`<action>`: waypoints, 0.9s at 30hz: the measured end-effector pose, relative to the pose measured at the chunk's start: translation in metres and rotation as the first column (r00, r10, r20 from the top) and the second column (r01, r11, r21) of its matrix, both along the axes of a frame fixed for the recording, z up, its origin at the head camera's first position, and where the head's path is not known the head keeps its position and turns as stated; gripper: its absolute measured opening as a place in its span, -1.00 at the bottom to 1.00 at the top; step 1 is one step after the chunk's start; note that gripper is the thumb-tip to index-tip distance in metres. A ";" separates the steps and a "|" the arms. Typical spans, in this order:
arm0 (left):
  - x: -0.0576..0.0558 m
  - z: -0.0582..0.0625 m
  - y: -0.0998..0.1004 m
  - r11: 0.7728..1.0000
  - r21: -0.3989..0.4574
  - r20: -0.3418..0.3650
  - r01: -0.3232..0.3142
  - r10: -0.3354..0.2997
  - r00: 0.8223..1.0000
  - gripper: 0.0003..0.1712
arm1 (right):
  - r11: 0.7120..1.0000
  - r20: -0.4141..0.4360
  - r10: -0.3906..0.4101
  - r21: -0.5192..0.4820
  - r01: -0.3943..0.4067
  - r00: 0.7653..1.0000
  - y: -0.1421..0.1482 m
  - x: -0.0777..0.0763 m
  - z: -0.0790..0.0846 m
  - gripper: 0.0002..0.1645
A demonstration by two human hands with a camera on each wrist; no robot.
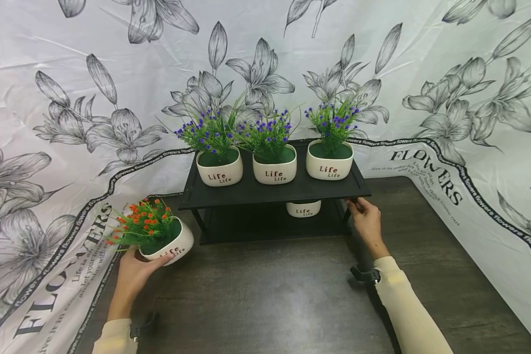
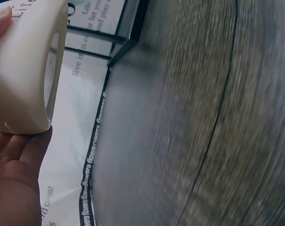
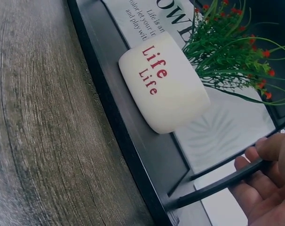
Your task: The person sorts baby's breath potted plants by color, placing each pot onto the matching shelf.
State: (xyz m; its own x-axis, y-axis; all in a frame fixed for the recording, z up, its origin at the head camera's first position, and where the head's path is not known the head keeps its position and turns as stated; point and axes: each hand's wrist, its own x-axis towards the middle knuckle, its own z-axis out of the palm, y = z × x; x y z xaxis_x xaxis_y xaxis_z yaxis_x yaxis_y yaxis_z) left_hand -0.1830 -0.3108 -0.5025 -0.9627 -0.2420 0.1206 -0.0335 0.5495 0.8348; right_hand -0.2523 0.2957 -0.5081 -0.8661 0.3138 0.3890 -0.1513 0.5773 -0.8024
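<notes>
Left of the black two-tier shelf (image 1: 270, 194), my left hand (image 1: 132, 273) grips a white pot of orange-red artificial flowers (image 1: 183, 241). The pot is tilted, its "Life" lettering partly covered by the thumb; in the left wrist view its base faces the tabletop side, off the table. At the shelf's right end my right hand (image 1: 366, 221) holds the upright post (image 3: 217, 186), thumb on one side and fingers on the other. A second white pot with red flowers (image 3: 163, 89) stands on the lower tier, mostly hidden in the head view by the top board.
Three white pots with purple flowers stand on the top tier: left (image 1: 220, 172), middle (image 1: 274, 169) and right (image 1: 329, 164). Behind and beside the dark wooden table (image 1: 270, 295) hangs a white cloth (image 1: 265, 19) printed with flowers and lettering.
</notes>
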 end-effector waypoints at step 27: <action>-0.002 0.004 0.073 0.943 -0.018 -0.091 0.334 -0.334 0.938 0.10 | 1.000 0.011 0.013 -0.029 -0.012 1.000 0.001 -0.001 0.000 -0.78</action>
State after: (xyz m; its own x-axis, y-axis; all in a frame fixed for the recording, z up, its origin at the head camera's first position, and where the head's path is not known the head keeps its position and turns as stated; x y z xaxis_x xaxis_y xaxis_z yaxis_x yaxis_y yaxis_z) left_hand -0.1850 -0.2378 -0.4982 -0.9729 0.0917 0.2121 0.2285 0.5178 0.8244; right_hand -0.2531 0.2965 -0.5078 -0.8744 0.3139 0.3698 -0.1488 0.5521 -0.8204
